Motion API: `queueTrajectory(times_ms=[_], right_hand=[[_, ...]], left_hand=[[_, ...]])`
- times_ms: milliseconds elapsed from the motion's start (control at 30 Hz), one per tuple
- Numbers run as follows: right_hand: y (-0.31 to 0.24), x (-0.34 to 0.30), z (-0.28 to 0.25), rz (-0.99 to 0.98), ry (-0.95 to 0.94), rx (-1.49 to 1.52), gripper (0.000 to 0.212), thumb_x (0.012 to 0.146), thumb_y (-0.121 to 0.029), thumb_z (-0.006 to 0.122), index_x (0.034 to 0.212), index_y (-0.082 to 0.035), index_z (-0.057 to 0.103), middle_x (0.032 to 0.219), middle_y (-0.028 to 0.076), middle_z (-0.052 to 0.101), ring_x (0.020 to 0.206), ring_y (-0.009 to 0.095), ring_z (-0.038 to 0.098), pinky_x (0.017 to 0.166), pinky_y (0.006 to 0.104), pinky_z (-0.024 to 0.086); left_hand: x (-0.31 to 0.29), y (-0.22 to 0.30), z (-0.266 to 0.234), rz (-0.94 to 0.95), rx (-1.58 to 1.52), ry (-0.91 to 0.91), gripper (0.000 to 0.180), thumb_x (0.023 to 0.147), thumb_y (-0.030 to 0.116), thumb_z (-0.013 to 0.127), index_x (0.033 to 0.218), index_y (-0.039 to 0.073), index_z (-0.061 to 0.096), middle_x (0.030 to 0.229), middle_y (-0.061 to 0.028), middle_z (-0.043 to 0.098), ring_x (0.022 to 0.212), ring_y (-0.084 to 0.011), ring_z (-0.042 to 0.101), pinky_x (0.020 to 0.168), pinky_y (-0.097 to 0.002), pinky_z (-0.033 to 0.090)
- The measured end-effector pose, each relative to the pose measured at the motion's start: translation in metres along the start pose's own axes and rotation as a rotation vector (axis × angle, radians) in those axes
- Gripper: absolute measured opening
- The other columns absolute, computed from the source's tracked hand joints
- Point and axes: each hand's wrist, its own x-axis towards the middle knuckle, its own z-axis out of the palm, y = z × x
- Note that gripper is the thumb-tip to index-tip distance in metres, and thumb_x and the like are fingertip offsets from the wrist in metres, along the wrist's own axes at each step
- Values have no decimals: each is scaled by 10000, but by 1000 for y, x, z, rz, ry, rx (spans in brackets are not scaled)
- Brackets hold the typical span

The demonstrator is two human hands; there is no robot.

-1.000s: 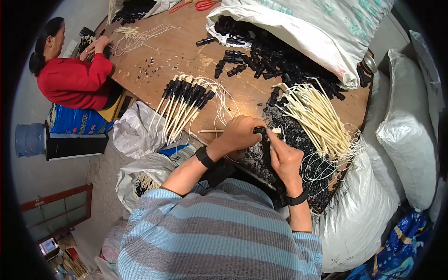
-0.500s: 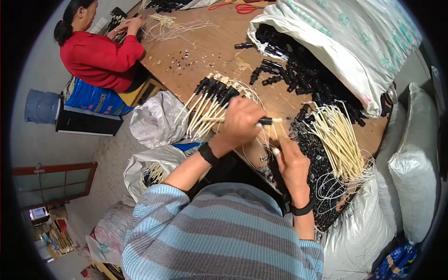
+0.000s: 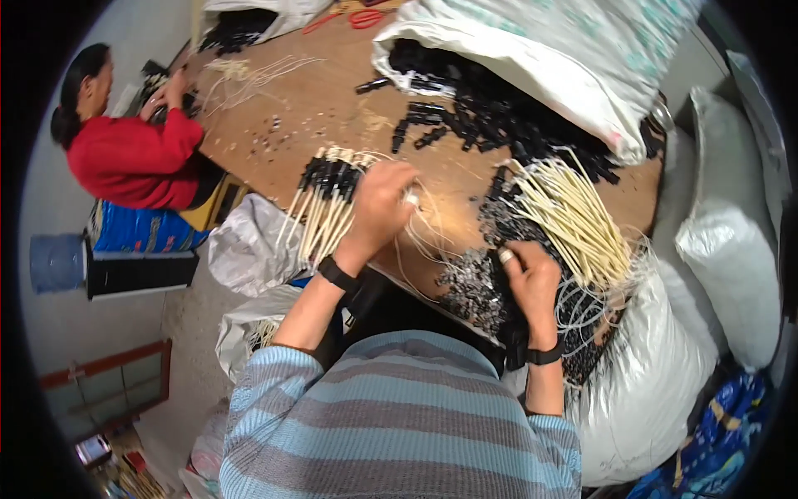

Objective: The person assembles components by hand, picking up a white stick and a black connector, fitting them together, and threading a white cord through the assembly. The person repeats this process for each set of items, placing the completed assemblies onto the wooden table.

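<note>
My left hand (image 3: pixel 382 204) is curled, palm down, at the right end of a row of cream cords with black sleeve-like connectors (image 3: pixel 320 179). Whatever its fingers hold is hidden; white tape wraps one finger. Thin pale wires (image 3: pixel 428 237) trail over the table beside it. My right hand (image 3: pixel 534 279) lies at a heap of small black and clear pieces (image 3: pixel 474 287), its thumb and fingers drawn together. I cannot make out what is between them. Just beyond that hand, a thick bundle of cream cords (image 3: pixel 573 220) rests on the heap.
Loose black connectors (image 3: pixel 432 116) spill from a large white sack (image 3: pixel 532 37) at the far right of the wooden table (image 3: pixel 274 170). Red-handled scissors (image 3: pixel 366 18) lie at the back. A co-worker in red (image 3: pixel 133 158) sits far left. Stuffed sacks (image 3: pixel 731 233) stand right.
My left hand no longer shows the black connector and cord that stuck out of it, and has moved away from my right hand. My right hand has dropped to the heap. The view has shifted.
</note>
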Motion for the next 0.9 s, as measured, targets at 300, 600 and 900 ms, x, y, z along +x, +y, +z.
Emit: queueTrajectory(times_ms=[300,600,900], right_hand=[[69,2,-53,46,239,-578,105,684,-18,706,753,-61,639,731,113,588,659,309,584,583,414,461],[52,9,-51,-279,209,-458,158,747,-64,706,903,-60,677,877,70,648,734,264,587,709,339,418],[21,-2,-35,-230,2,-173,199,844,-124,659,1042,-122,679,694,86,572,578,269,579,503,368,434]], left_hand=[[45,15,124,84,33,-259,366,686,-34,655,1005,130,727,905,-134,613,964,-347,579,824,-434,466],[24,16,81,-281,-249,-408,339,735,36,621,1071,39,665,984,-184,642,899,-367,619,808,-412,492],[-2,7,63,-388,-707,-405,401,759,-2,518,1147,-33,611,998,-154,678,938,-215,639,844,-319,477]])
